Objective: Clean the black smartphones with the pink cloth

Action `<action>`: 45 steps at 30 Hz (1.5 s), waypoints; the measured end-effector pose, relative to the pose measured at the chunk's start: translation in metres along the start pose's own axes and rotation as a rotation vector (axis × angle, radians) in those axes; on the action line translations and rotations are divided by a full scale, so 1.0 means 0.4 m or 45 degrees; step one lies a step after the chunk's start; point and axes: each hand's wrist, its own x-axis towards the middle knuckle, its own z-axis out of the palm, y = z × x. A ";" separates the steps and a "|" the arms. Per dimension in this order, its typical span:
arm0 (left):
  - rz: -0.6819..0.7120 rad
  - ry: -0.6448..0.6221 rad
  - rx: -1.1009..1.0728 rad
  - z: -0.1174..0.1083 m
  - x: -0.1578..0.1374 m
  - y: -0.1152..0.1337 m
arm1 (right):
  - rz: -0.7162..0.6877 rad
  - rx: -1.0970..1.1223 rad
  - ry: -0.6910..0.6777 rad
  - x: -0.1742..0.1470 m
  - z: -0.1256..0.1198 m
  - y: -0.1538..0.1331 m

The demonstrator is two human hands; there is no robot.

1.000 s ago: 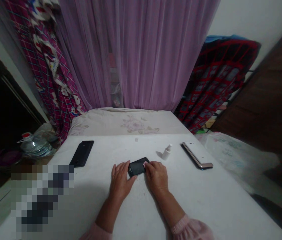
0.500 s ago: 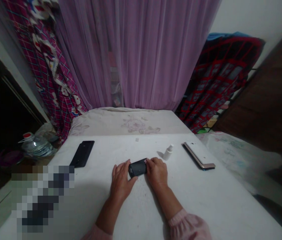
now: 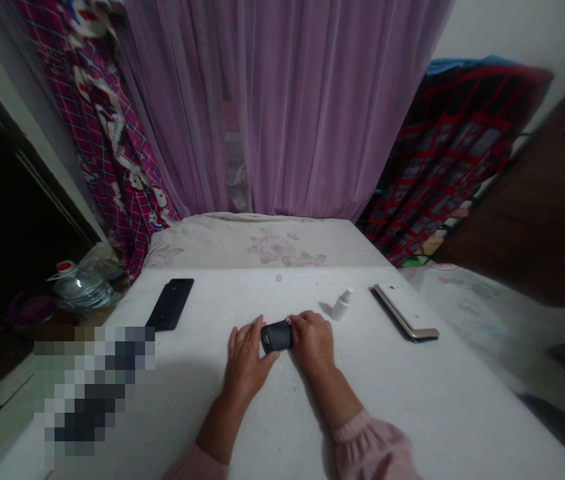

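Landmark: white bottle, upright on the white-covered table. Black phone lies left of the bottle and slightly nearer the wearer. Left hand grips the phone's left end, thumb at the near edge, fingers at the far edge. Right hand, just left of and nearer than the bottle, pinches a pink scrap against the phone's right end; fingertips partly hidden. Stacked phones lie right of the bottle.
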 end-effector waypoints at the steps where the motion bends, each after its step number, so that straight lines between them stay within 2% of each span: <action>1: 0.003 -0.008 -0.003 -0.001 0.001 0.000 | 0.039 -0.017 0.014 0.005 -0.002 0.013; 5: 0.001 -0.030 -0.029 -0.005 0.003 0.002 | 0.074 -0.050 0.044 0.013 0.002 0.018; 10: -0.024 -0.056 -0.050 -0.005 0.005 0.003 | -0.099 0.025 -0.013 -0.006 0.025 -0.066; 13: -0.016 -0.048 -0.057 -0.005 0.005 0.002 | -0.155 0.064 -0.021 -0.016 0.026 -0.086; 16: -0.017 -0.051 -0.062 -0.007 0.004 0.004 | -0.116 0.053 -0.016 -0.013 0.013 -0.047; 19: -0.019 -0.057 -0.060 -0.011 0.005 0.009 | 0.025 -0.012 0.040 -0.002 0.000 0.015; 22: -0.026 -0.053 -0.042 -0.016 0.007 0.015 | 0.056 -0.046 0.061 0.004 -0.001 0.046; 32: -0.026 -0.055 -0.050 -0.023 0.011 0.022 | -0.343 0.154 -0.134 0.022 0.028 -0.042; 41: -0.005 -0.066 -0.084 -0.025 0.011 0.014 | -0.573 0.366 -0.260 -0.017 -0.011 0.002; 45: 0.022 -0.075 -0.096 -0.027 0.012 0.011 | -0.565 0.415 -0.269 -0.022 -0.013 0.011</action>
